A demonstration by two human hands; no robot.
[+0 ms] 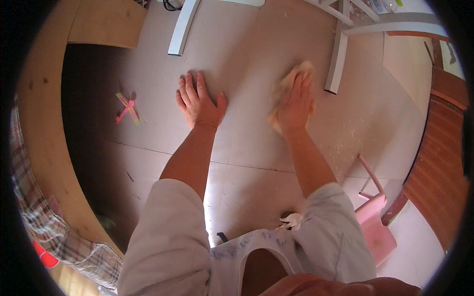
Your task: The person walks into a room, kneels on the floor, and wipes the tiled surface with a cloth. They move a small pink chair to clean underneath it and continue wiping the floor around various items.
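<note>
My right hand (296,105) presses a crumpled, yellowish cloth (306,67) flat against the tiled floor (244,111); the cloth's edges show around the fingers, slightly blurred. Left of it, my left hand (202,101) rests palm down on the floor with its fingers spread, holding nothing. Pale crumbs (348,138) lie scattered on the floor to the right of my right forearm. A crumpled white tissue (292,221) is on the floor close to my body.
A pink-and-yellow toy propeller (128,107) lies left, near the dark gap under a wooden bed frame (48,122). White metal legs (184,27) stand ahead, and another white leg (336,61) is to the right. A pink plastic chair (376,218) is at lower right, beside brown wooden furniture (439,155).
</note>
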